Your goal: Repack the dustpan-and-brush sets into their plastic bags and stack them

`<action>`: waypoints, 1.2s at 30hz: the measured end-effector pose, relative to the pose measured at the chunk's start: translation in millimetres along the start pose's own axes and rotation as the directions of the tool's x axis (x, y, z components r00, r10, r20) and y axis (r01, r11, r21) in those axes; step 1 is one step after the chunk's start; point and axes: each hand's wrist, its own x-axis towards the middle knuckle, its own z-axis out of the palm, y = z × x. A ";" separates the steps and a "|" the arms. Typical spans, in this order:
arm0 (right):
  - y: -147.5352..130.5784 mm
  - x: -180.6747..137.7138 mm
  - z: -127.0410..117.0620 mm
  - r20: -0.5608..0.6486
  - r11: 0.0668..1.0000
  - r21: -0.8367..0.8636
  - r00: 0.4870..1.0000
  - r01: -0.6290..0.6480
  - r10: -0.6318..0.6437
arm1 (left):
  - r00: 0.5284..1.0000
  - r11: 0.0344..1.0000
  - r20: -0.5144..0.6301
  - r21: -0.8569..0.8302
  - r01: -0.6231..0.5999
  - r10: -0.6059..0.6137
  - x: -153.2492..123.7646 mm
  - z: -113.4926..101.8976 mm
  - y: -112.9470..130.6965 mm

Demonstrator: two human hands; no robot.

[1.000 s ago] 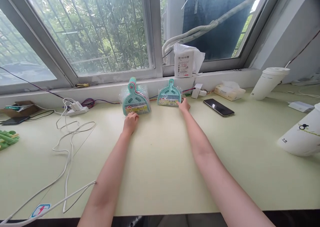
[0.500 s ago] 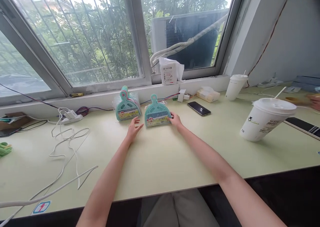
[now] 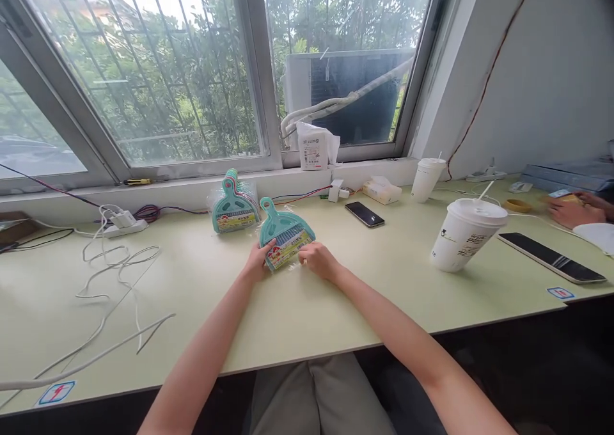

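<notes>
The teal dustpan set, probably light, stiff and slick in its plastic wrap, is gripped low on the desk by left hand and right hand fingers at its wide bottom edge.

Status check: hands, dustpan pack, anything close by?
Left hand and right hand both grip the dustpan pack, lifted off the table. Stack of packs just behind it. Cup off to the right.
</notes>
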 end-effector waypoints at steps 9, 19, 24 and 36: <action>3.4 2.2 -2.4 -0.106 0.832 0.475 0.920 -0.287 0.378 | 0.994 0.991 0.047 -0.079 0.105 -0.102 -9.7 7.2 4.0; 25.3 8.5 11.6 0.143 0.142 0.944 0.759 -0.297 0.636 | 0.964 0.999 0.263 0.006 0.044 -0.044 -17.0 5.2 15.5; 28.2 7.2 6.9 0.183 0.027 0.964 0.735 -0.264 0.653 | 0.886 0.975 0.457 0.223 -0.025 -0.081 -21.8 -5.1 30.2; 34.0 3.1 -15.7 0.240 0.013 0.947 0.736 -0.320 0.633 | 0.991 0.984 0.110 0.168 0.057 -0.076 6.5 -28.6 21.9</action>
